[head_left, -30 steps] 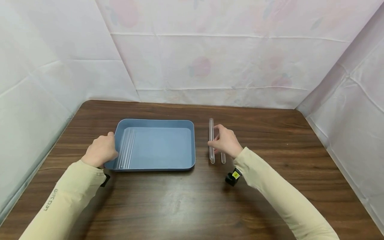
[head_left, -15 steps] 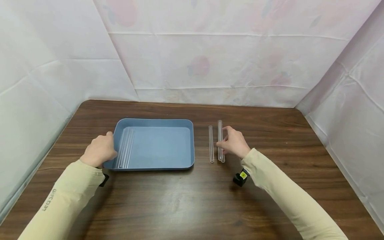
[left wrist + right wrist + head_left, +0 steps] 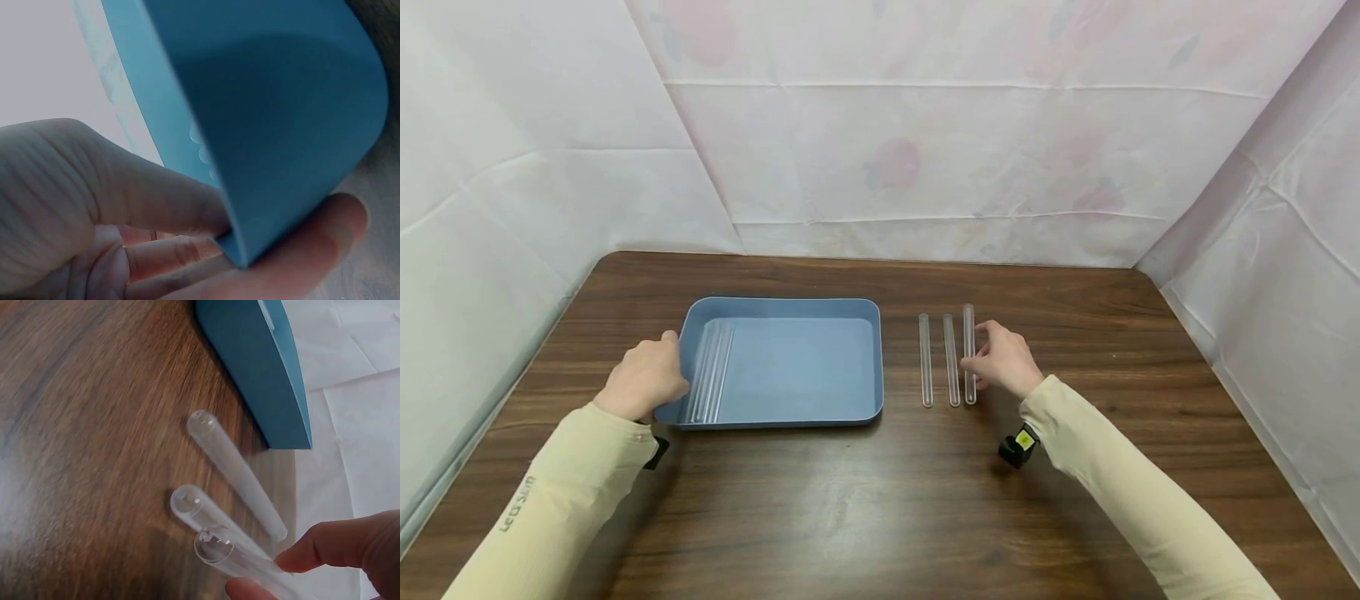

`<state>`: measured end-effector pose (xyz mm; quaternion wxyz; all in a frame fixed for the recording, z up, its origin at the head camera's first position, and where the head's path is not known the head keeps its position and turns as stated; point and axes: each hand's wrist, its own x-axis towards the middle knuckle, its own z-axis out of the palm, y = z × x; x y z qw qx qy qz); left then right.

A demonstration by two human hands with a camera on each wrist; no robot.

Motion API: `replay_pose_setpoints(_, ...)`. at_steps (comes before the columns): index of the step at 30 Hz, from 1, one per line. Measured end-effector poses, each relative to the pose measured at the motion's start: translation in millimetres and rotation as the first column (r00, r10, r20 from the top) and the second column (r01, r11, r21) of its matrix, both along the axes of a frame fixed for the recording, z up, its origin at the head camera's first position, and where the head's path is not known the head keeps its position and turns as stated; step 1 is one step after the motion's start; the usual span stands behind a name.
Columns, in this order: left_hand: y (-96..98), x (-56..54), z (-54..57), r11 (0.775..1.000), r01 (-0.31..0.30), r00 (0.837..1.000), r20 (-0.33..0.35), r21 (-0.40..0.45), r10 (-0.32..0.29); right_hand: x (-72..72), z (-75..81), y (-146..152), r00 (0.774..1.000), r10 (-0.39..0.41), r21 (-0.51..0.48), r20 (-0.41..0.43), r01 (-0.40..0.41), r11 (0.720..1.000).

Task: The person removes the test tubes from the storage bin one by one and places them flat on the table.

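My left hand (image 3: pixel 643 379) grips the left wall of a blue tray (image 3: pixel 805 422); in the left wrist view the thumb lies inside the rim and the fingers (image 3: pixel 325 237) outside. Several clear test tubes (image 3: pixel 713 371) lie side by side along the tray's left end. To the right of the tray, my right hand (image 3: pixel 1002 361) pinches a clear test tube (image 3: pixel 969 333) between thumb and fingers, close over the table. Two more test tubes lie just left of it, one nearer the tray (image 3: pixel 926 362) and one in between (image 3: pixel 951 362), rounded ends toward me.
Everything stands on a dark wood-grain table (image 3: pixel 850 517). A white cloth with faint fruit prints (image 3: pixel 925 167) hangs behind the table, and plain white cloth hangs on both sides. Each wrist carries a small black camera (image 3: pixel 1018 447).
My right hand has moved right with its test tube, from over the leftmost tube past the second one, so both lying tubes now show. The left hand keeps its grip on the tray.
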<state>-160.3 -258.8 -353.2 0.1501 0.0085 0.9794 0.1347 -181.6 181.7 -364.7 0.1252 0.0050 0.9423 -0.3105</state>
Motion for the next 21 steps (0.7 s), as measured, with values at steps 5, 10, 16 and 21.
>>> replay_pose_setpoints(5,0.2,0.6,0.8,1.0,0.002,1.0,-0.002,0.002,-0.002,-0.4,-3.5,4.6,1.0,0.001,0.018,-0.008,-0.001,1.0)
replay_pose_setpoints(10,0.1,0.7,0.7,1.0,0.006,1.0,-0.007,0.001,-0.006,-1.4,-6.9,6.8,1.0,-0.008,0.004,-0.004,0.008,1.0)
replay_pose_setpoints(16,-0.4,0.1,-0.1,1.0,0.002,1.0,-0.005,0.001,-0.002,-3.4,-9.8,8.5,1.0,-0.021,-0.006,0.01,0.021,1.0)
replay_pose_setpoints(21,-0.2,-0.7,0.5,1.0,0.0,1.0,-0.008,0.005,0.0,-4.7,-10.3,8.9,1.0,-0.013,0.035,0.017,0.013,0.999)
